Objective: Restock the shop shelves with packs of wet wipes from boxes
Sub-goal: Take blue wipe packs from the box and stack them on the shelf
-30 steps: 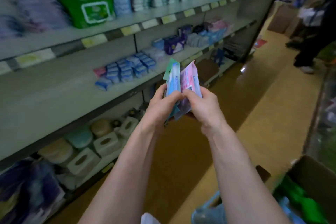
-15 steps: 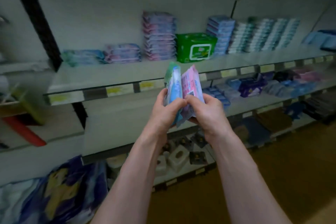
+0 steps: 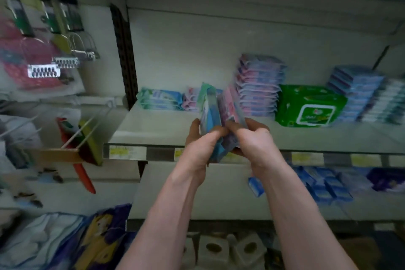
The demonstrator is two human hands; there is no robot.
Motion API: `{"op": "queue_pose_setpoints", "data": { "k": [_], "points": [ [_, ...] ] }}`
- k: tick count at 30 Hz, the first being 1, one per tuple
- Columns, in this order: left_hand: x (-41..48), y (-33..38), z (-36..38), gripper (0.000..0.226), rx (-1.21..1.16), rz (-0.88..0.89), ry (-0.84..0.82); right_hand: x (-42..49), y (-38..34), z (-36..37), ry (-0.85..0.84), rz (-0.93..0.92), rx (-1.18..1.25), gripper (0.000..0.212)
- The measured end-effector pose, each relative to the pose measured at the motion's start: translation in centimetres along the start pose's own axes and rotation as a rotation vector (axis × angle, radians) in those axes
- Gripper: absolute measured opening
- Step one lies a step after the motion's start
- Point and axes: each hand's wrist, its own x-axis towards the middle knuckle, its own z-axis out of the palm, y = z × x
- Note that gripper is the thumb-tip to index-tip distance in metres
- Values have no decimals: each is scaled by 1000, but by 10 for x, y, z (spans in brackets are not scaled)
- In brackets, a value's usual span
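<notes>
View: it swings left, from looking down the aisle to facing the shelving; the aisle floor, the cardboard box and the person farther off drop out of sight.
Hands: the left hand [image 3: 201, 149] and right hand [image 3: 254, 140] now rise to the front edge of the upper shelf [image 3: 153, 129], no longer before the lower shelf and floor.
Packs of wet wipes [image 3: 210, 112]: their tops now overlap the low stacks at the shelf's back.
Green pack [image 3: 311, 107]: formerly up-left of the hands, now to their right.
Hanging goods [image 3: 54, 35]: newly in view at left.
</notes>
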Motion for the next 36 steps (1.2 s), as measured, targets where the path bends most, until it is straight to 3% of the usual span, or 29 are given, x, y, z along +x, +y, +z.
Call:
{"op": "queue_pose_setpoints", "data": {
  "k": [2, 6, 10, 14, 18, 21, 25, 33, 36],
  "points": [
    [20, 4, 3, 71, 22, -14, 2, 27, -1, -1, -42, -14, -99, 4],
    [53, 8, 9, 35, -51, -85, -28, 75, -5, -7, -214, -99, -226, 13],
    [82, 6, 15, 44, -170, -129, -21, 112, -1, -9, -367, -140, -293, 37],
    [101, 1, 14, 48, -374, -132, -27, 138, 2, -9, -479, -159, -340, 45],
    [121, -3, 9, 26, -480, -99, -9, 163, 6, -6, -520, -133, -364, 36],
    [135, -4, 4, 28, -486, -91, -5, 180, 3, -2, -560, -128, -383, 27],
    [149, 5, -1, 48, -482, -108, -25, 200, -7, 10, -612, -118, -575, 27],
    [164, 14, -10, 21, -513, -172, -8, 236, -33, 50, -732, -221, -921, 38],
    [167, 19, -16, 17, -551, -225, 20, 255, -34, 57, -697, -242, -999, 41]
  ]
}}
